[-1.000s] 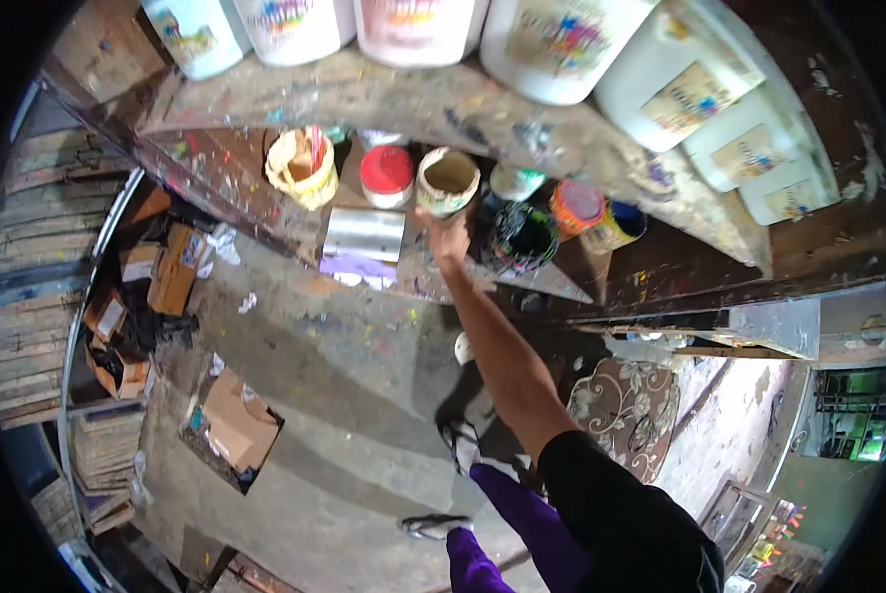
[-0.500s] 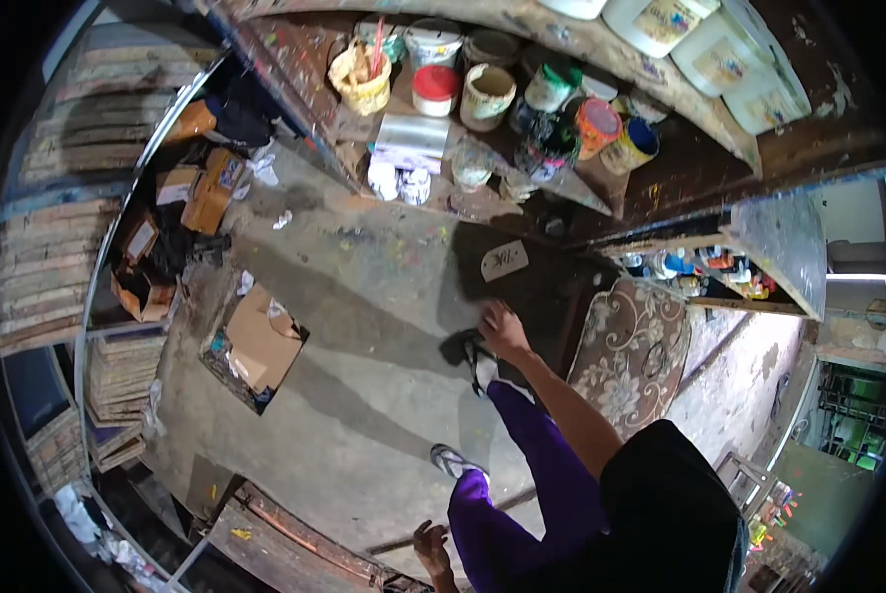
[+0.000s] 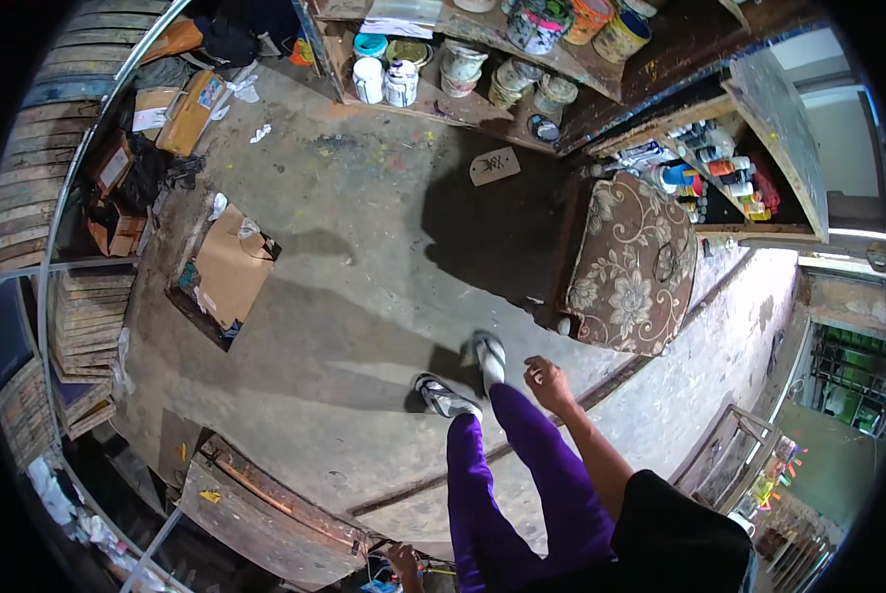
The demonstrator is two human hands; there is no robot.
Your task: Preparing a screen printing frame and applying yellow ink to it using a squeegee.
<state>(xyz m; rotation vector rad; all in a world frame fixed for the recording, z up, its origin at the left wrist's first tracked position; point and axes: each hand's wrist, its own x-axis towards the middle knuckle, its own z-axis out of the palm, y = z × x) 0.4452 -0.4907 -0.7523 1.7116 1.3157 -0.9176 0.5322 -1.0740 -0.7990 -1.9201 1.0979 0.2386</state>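
Note:
My right hand point(image 3: 548, 383) hangs in front of my right thigh, above the concrete floor. Its fingers are loosely bent and apart, with nothing in them. Low in the picture, my left hand point(image 3: 403, 565) is small and dim beside the worn wooden bench point(image 3: 285, 519); its fingers look relaxed, and I see nothing in them. Below my purple trousers, both feet in sandals point(image 3: 447, 397) stand on the floor. Right of them is a padded seat point(image 3: 626, 277) with brown floral cloth, the thing nearest to my right hand.
Paint tubs point(image 3: 401, 83) stand on a stained shelf at the far side. Bottles point(image 3: 734, 178) fill a cabinet at right. A cardboard sheet point(image 3: 233, 267) covers part of a floor pit at left. A tag-shaped board point(image 3: 494, 166) lies in shadow. Stacked frames point(image 3: 92, 321) line the left.
The view has shifted back from the shelf, showing more of the floral seat. My right hand has drawn back from over the floor toward my leg; my left hand sits lower in the picture.

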